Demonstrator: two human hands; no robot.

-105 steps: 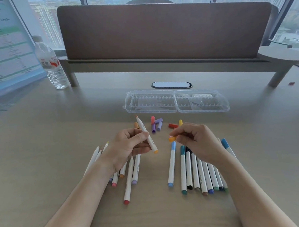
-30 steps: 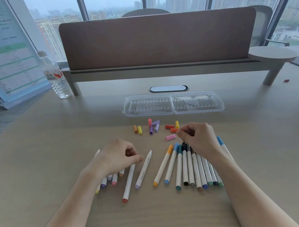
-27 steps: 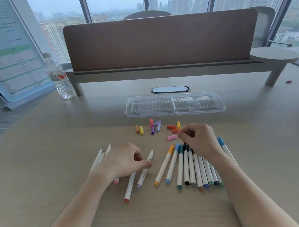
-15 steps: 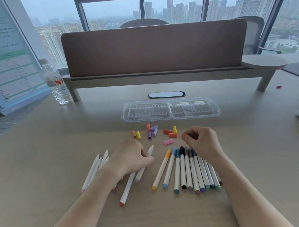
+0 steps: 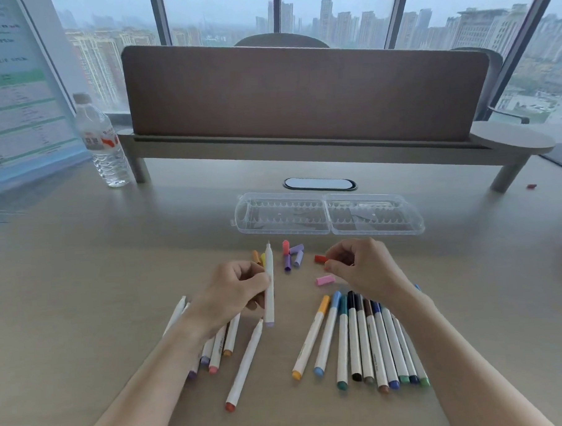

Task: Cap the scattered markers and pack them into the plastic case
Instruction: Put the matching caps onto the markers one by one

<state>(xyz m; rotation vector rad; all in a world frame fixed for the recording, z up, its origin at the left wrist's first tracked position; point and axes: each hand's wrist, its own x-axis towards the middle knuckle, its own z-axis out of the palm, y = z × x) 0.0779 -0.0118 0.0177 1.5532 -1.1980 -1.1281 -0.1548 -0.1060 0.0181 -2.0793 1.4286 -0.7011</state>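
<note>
While left hand (image 5: 231, 292) fingers clamp one uncapped marker (image 5: 269, 287), right hand (image 5: 362, 267) fingers pinch cap; ten capped markers (image 5: 359, 338); beige bench (image 5: 84, 302), city windows.

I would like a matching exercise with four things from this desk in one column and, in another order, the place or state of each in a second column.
1. uncapped marker
2. pink cap
3. plastic case
4. water bottle

a. open and lying behind the loose caps
b. held in the left hand, tip pointing away
c. standing at the far left of the desk
d. lying on the desk just left of the right hand

Pairs: 1-b, 2-d, 3-a, 4-c
</note>
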